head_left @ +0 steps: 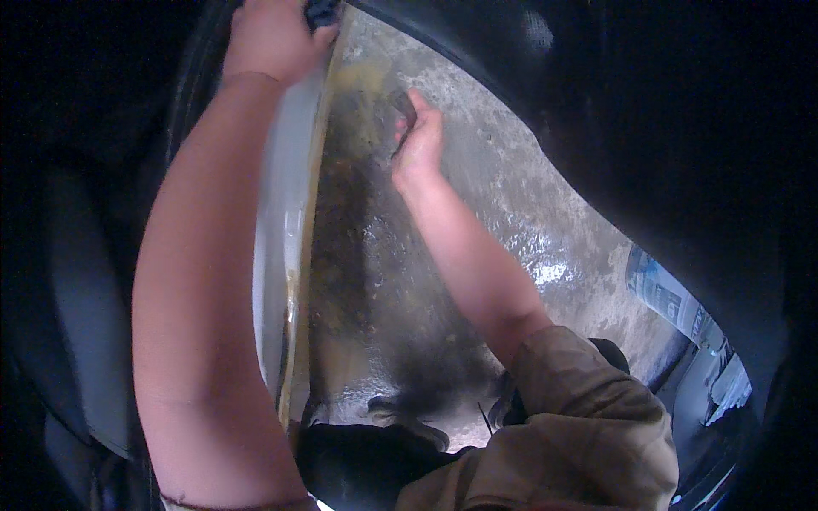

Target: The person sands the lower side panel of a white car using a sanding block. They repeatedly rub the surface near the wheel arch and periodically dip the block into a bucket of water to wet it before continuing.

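Observation:
At the top left, my left hand (277, 43) is closed round a bunched dark blue cloth (322, 13). It rests at the far end of a pale door sill (285, 204), and most of its fingers are out of sight. My right hand (419, 140) hangs over the wet floor to the right of the sill, fingers curled inward. Something dark grey shows at its fingers, too blurred to name.
Wet, stained concrete floor (545, 230) lies below. A dark door panel (665, 111) curves along the right; blue-and-white printed sheeting (660, 285) shows at its lower edge. A dark seat-like shape (81, 298) stands at the left. My shoes and dark-clad legs (358, 460) are at the bottom.

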`<act>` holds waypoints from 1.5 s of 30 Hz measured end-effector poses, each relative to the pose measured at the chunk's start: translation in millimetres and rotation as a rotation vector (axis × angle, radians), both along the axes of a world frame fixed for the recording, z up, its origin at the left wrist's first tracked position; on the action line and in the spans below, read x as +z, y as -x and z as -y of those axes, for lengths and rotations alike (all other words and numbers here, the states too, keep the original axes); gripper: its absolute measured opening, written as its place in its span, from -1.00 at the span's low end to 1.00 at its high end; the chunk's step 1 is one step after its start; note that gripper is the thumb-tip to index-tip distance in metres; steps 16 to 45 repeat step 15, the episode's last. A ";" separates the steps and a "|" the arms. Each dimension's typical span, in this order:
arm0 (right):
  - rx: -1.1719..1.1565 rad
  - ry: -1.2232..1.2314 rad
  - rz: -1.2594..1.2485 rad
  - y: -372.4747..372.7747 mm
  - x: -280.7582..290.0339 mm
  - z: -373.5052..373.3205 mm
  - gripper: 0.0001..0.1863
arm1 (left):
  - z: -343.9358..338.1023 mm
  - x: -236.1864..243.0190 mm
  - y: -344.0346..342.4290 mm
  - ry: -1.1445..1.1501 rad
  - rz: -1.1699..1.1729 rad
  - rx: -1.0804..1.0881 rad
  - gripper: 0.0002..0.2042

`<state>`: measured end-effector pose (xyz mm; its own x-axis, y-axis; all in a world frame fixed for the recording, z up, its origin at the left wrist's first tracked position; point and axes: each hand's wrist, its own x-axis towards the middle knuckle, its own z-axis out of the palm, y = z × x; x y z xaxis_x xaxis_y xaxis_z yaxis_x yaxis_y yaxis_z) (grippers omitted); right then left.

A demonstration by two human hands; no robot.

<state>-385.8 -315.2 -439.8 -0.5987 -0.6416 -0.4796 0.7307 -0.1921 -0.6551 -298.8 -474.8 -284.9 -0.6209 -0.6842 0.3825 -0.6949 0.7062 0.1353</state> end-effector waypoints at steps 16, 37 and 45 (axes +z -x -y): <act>0.077 -0.269 0.284 23.7 17.7 -89.5 -0.55 | -24.7 1.2 3.1 0.057 0.023 0.244 -0.39; 0.077 -0.269 0.284 23.7 17.7 -89.5 -0.55 | -24.7 1.2 3.1 0.057 0.023 0.244 -0.39; 0.077 -0.269 0.284 23.7 17.7 -89.5 -0.55 | -24.7 1.2 3.1 0.057 0.023 0.244 -0.39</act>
